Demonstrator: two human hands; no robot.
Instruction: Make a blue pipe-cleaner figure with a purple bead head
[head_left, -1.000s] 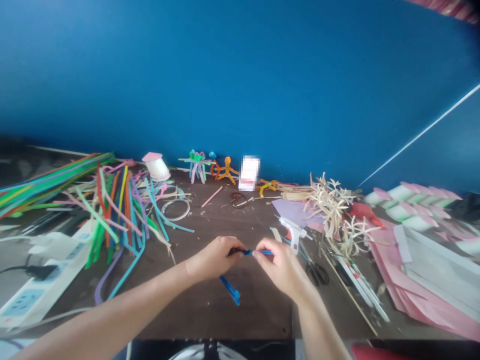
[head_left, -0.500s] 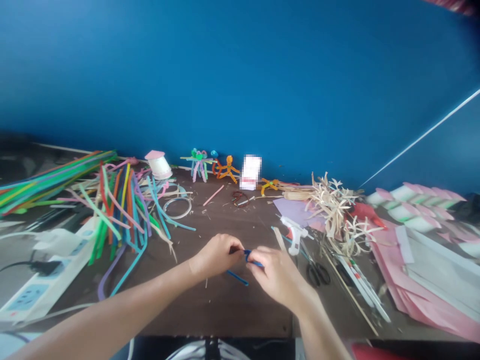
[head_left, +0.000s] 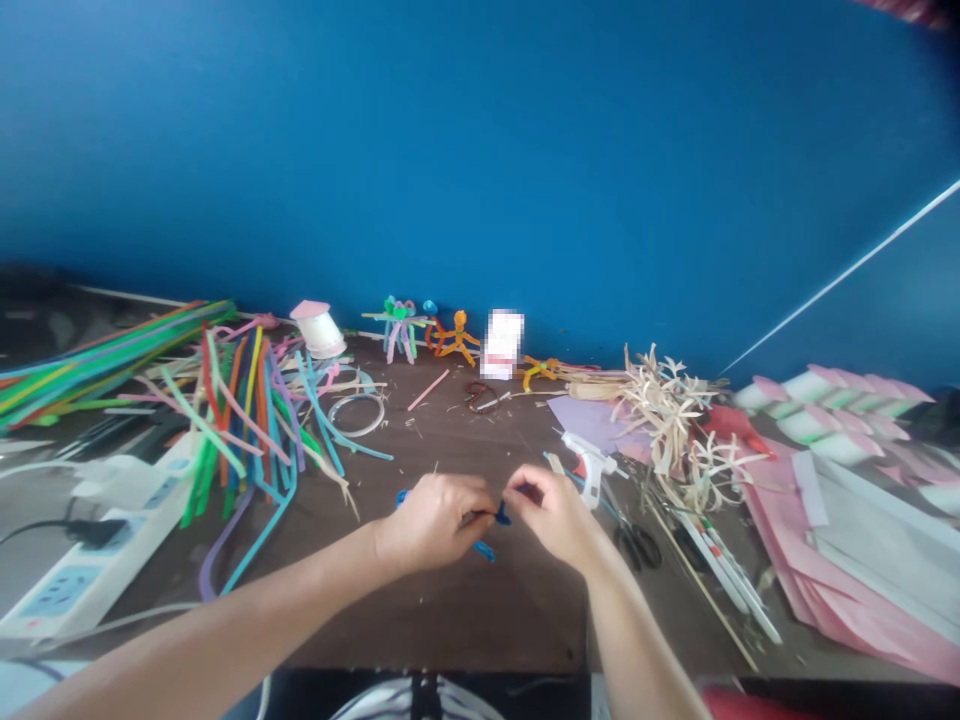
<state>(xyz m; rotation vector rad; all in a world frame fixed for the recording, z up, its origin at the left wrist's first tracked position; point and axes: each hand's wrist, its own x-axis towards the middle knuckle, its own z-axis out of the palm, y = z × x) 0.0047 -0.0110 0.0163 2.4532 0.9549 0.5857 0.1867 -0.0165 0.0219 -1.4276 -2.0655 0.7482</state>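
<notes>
Near the middle of the dark table, my left hand [head_left: 444,518] is closed around a blue pipe cleaner [head_left: 484,550]; bits of it show below the fingers and behind the knuckles. My right hand [head_left: 546,508] pinches a dark blue end of it between thumb and forefinger, just right of the left fingertips. The two hands are close together, with a short blue piece showing between them. How the blue piece is bent inside the left hand is hidden.
Left are a power strip [head_left: 97,560] and colourful pipe cleaners [head_left: 259,400]. A white cup [head_left: 319,332] and orange figure [head_left: 458,338] stand behind. Right are a glue gun [head_left: 589,465], scissors [head_left: 637,545], raffia flowers [head_left: 664,410], pens [head_left: 727,570] and pink paper [head_left: 806,560].
My left hand has turned and moved slightly right, more over the blue pipe cleaner. My right hand has shifted up and right, and its fingertips now pinch the blue end.
</notes>
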